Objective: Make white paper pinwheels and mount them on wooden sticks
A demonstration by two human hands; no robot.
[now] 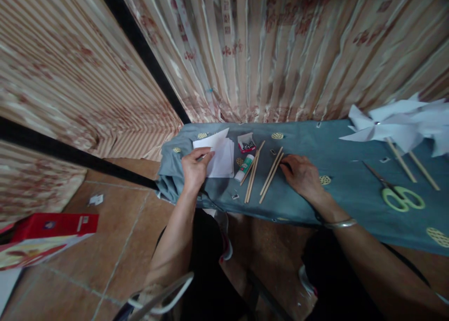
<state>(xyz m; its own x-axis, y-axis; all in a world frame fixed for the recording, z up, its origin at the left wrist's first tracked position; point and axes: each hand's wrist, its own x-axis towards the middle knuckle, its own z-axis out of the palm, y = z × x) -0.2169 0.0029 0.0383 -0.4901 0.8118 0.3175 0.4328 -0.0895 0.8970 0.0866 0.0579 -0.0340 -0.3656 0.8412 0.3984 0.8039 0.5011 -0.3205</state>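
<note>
My left hand (195, 167) pinches the edge of a white paper sheet (219, 143), lifting it from a stack of paper (224, 164) on the cloth. My right hand (302, 175), with a metal bangle at the wrist, is low over the cloth beside two wooden sticks (271, 176). Its thumb and forefinger are slightly apart, and nothing shows between them; the other fingers are partly hidden. More wooden sticks (253, 176) lie left of these. Against them rests a glue stick (244, 167). Behind it is a small open box of pins (246, 143).
Scissors with green handles (402, 198) lie on the blue-green tablecloth (340, 171) at the right. Beyond them are white paper pinwheels (396, 122) on sticks. A patterned curtain (266, 54) hangs behind. A red box (52, 232) sits on the tiled floor at the left.
</note>
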